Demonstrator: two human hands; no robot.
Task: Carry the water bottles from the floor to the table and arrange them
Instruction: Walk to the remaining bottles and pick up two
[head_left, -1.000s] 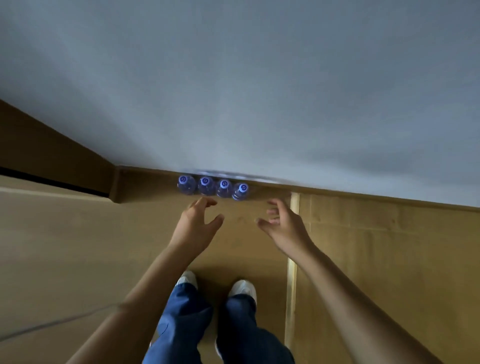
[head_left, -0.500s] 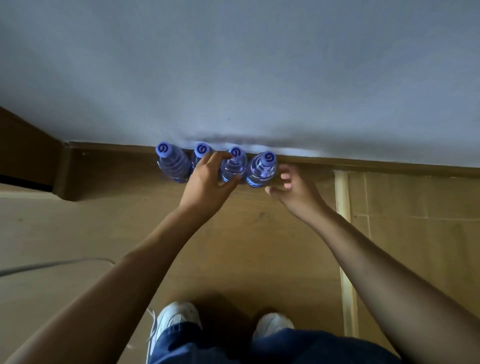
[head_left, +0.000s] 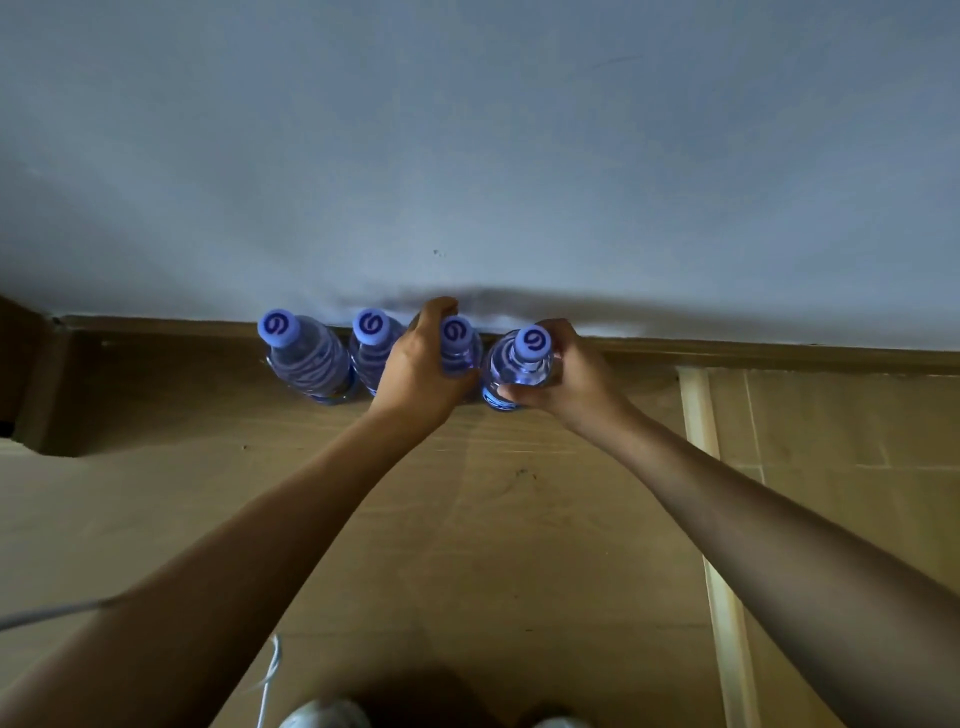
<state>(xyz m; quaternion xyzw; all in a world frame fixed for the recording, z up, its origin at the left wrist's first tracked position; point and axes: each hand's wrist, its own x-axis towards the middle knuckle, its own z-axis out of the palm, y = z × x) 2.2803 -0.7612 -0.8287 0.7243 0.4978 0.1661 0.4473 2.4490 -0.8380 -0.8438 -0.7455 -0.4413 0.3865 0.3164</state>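
Note:
Several clear water bottles with blue caps stand in a row on the floor against the wall. My left hand (head_left: 421, 366) grips the third bottle (head_left: 457, 343) from the left, fingers curled round its shoulder. My right hand (head_left: 566, 371) grips the rightmost bottle (head_left: 522, 358) just below its cap. The leftmost bottle (head_left: 306, 358) and the second bottle (head_left: 373, 343) stand free to the left of my hands. No table is in view.
The brown floor (head_left: 467, 519) meets a grey wall (head_left: 467, 156) at a brown skirting board (head_left: 753, 351). A pale strip (head_left: 711, 519) runs down the floor at the right. My shoes (head_left: 322, 714) show at the bottom edge. A recess (head_left: 31, 384) opens at the left.
Both hands have moved forward and closed round bottles: the left round the third bottle, the right round the rightmost one. The view has drawn closer to the row.

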